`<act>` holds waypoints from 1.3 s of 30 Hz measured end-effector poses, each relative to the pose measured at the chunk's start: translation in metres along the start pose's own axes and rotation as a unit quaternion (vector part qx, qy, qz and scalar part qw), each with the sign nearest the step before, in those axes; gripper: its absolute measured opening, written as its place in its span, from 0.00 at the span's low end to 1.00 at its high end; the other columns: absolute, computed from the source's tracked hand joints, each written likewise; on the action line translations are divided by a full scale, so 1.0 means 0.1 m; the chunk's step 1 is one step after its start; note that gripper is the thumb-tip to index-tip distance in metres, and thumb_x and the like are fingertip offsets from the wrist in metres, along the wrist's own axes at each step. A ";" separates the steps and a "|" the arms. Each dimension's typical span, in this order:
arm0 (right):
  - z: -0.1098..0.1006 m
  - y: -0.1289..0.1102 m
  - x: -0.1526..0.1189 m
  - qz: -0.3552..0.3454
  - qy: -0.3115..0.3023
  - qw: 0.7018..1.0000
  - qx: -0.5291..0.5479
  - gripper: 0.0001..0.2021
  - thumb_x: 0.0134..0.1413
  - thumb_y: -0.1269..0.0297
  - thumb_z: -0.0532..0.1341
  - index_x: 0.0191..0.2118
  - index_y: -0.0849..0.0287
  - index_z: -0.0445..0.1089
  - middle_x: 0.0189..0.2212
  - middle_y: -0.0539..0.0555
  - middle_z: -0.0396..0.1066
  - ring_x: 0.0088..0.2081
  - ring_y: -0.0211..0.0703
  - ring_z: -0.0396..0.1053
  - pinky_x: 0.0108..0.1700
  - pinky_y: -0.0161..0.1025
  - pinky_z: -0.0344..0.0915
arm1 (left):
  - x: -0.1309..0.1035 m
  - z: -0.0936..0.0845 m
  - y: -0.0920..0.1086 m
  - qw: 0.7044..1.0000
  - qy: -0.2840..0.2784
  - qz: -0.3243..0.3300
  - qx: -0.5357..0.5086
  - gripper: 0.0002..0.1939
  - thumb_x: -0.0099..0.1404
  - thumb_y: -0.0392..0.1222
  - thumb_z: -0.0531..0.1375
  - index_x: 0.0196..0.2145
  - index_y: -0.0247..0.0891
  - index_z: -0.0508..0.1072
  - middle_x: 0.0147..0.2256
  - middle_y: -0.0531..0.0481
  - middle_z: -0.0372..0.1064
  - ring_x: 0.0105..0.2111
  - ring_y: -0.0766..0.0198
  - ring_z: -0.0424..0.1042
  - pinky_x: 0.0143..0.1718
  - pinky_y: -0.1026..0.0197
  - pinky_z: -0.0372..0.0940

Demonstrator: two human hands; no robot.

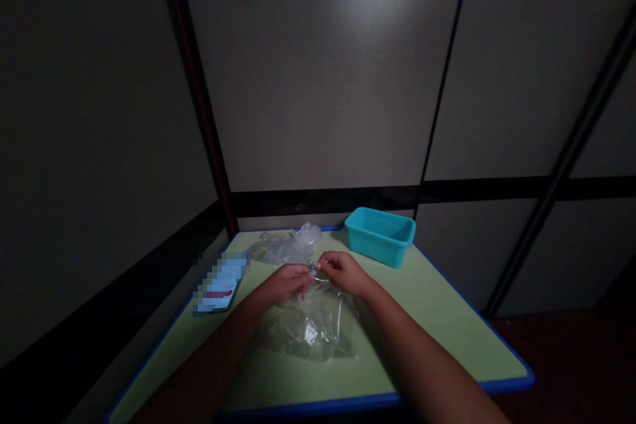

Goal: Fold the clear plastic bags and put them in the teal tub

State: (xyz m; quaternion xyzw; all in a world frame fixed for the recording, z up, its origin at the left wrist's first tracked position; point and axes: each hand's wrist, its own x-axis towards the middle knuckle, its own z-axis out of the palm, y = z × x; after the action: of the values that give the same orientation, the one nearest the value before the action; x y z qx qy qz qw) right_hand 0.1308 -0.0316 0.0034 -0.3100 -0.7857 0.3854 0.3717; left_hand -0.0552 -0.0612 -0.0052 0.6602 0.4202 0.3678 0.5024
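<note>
A clear plastic bag [318, 331] lies crinkled on the table in front of me, its gathered top raised between my two hands. My left hand [285, 283] is closed, fingertips pinching that top from the left. From the right, my right hand [344, 270] pinches it too, thumb against forefinger. The fingertips of both hands nearly meet. Something small and pale shows between them, too small to make out.
The pale green table [442, 324] has a blue edge. A second crumpled clear bag [288, 248] lies behind my hands. A turquoise plastic basket [377, 245] stands at the back right. On the left is a flat, blurred-out light-blue object [223, 281]. Panelled walls [322, 79] rise behind.
</note>
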 end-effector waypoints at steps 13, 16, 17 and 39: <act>-0.09 -0.03 -0.03 0.072 0.042 0.995 0.055 0.20 0.48 0.45 0.56 0.23 0.59 0.64 0.11 0.43 0.55 0.14 0.31 0.51 0.17 0.31 0.48 | -0.08 -0.06 -0.01 0.998 -0.012 -0.063 0.009 0.22 0.48 0.59 0.61 0.21 0.35 0.65 0.18 0.56 0.58 0.18 0.71 0.56 0.21 0.66 0.49; -0.10 -0.01 -0.02 0.079 0.049 0.993 0.077 0.19 0.47 0.45 0.57 0.24 0.59 0.64 0.11 0.43 0.56 0.13 0.32 0.52 0.16 0.31 0.49 | -0.06 -0.07 -0.02 0.998 -0.006 -0.048 0.046 0.21 0.51 0.58 0.60 0.21 0.35 0.66 0.19 0.55 0.60 0.19 0.70 0.57 0.21 0.66 0.50; -0.10 0.00 -0.02 0.080 0.050 0.992 0.082 0.19 0.46 0.46 0.58 0.24 0.59 0.64 0.11 0.43 0.56 0.13 0.32 0.52 0.16 0.31 0.49 | -0.05 -0.07 -0.02 0.998 -0.005 -0.043 0.051 0.21 0.51 0.58 0.59 0.21 0.35 0.66 0.19 0.54 0.61 0.19 0.70 0.58 0.21 0.66 0.51; -0.26 0.31 0.07 0.061 0.125 0.989 0.050 0.21 0.43 0.43 0.58 0.21 0.58 0.59 0.13 0.43 0.55 0.15 0.30 0.50 0.18 0.31 0.46 | -0.04 -0.26 -0.07 0.962 0.113 -0.049 -0.245 0.11 0.49 0.39 0.66 0.25 0.34 0.67 0.22 0.55 0.64 0.21 0.72 0.65 0.23 0.69 0.59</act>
State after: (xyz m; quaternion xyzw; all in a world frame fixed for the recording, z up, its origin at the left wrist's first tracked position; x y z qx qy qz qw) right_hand 0.1546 0.0000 -0.0089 -0.3841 -0.6921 0.4045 0.4581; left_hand -0.0817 -0.0546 -0.0065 0.4498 0.4026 0.5066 0.6156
